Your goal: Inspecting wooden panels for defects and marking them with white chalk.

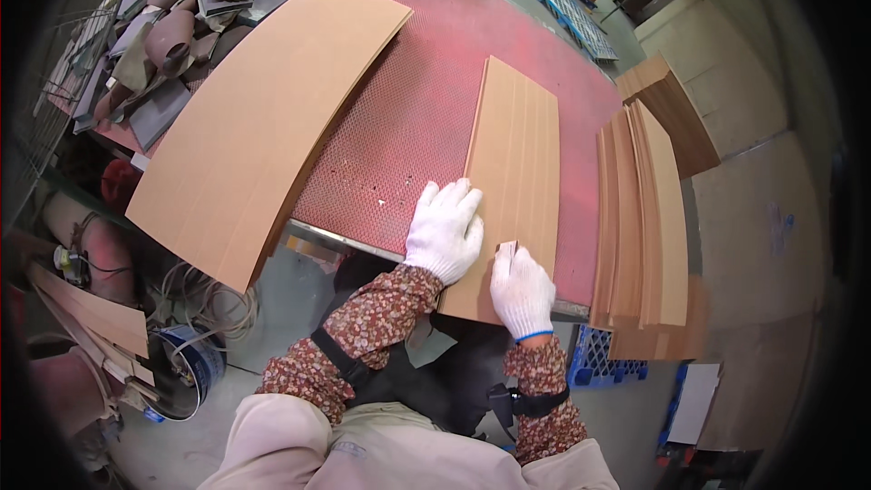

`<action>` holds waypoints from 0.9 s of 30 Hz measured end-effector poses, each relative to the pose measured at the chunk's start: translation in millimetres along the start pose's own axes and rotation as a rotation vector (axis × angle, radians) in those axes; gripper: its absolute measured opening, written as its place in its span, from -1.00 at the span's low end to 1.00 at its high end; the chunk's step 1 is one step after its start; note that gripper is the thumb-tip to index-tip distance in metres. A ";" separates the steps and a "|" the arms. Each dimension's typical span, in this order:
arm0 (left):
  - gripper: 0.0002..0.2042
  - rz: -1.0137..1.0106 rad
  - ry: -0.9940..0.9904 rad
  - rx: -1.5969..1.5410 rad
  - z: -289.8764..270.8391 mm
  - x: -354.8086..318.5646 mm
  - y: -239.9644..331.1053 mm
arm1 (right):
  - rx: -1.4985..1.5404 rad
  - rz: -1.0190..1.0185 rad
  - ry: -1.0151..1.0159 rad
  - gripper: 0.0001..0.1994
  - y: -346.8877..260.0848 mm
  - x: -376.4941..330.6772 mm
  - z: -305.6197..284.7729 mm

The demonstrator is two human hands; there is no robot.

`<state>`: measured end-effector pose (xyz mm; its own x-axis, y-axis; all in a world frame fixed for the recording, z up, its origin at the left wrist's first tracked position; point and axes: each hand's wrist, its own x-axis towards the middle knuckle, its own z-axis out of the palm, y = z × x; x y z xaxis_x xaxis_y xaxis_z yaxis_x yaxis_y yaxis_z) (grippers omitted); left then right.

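Observation:
A long folded cardboard sheet (517,136) lies lengthwise on the red mesh-topped table (399,109), its near end over the front edge. My left hand (445,231), in a white knit glove, rests with fingers stretched out on the sheet's left edge. Over the sheet's near part, my right hand (523,290), also gloved, is closed around a small brown piece (507,249) that looks like cardboard. Only the upper end of that piece shows above the fingers.
A stack of wide cardboard sheets (272,109) covers the table's left side. More folded cardboard (640,218) stands at the right above a blue pallet (606,358). Scrap tubes and strips (172,45) are heaped at the far left. A bucket (195,367) and coiled hose (213,304) lie below.

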<state>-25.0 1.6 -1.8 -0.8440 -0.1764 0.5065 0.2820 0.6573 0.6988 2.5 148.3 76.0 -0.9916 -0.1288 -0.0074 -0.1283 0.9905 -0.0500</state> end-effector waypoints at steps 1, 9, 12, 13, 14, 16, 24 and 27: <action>-0.65 -0.004 -0.010 -0.003 -1.2 1.8 0.6 | -0.018 0.004 -0.009 -0.61 0.2 -11.5 -0.4; -0.65 0.032 -0.024 0.035 -3.1 0.5 -4.7 | 0.072 0.017 0.158 -0.68 -4.8 -91.4 13.6; -0.67 0.024 -0.110 -0.020 -10.1 3.4 -2.3 | 0.099 0.037 0.184 -0.70 -3.8 -105.8 15.4; -0.67 0.023 -0.112 -0.016 -12.6 3.6 -1.8 | 0.130 0.039 0.181 -0.70 -5.4 -108.5 14.2; -0.68 0.027 -0.113 -0.015 -14.0 4.1 -0.7 | 0.133 0.039 0.179 -0.70 -7.7 -110.0 11.7; -0.69 0.031 -0.117 -0.012 -14.4 3.9 -1.2 | 0.131 0.014 0.137 -0.69 -13.7 -112.1 5.5; -0.71 0.052 0.060 0.019 -11.5 1.5 -2.8 | 0.154 0.003 -0.024 -0.74 -30.5 -110.8 -7.1; -0.72 0.028 -0.022 0.008 -17.1 4.5 1.8 | 0.095 -0.026 -0.055 -0.76 -31.6 -110.0 -8.9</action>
<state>-20.5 -10.6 10.4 -0.8457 -0.1421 0.5144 0.3016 0.6679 0.6804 115.4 131.6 87.3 -0.9854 -0.1595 -0.0593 -0.1495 0.9780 -0.1457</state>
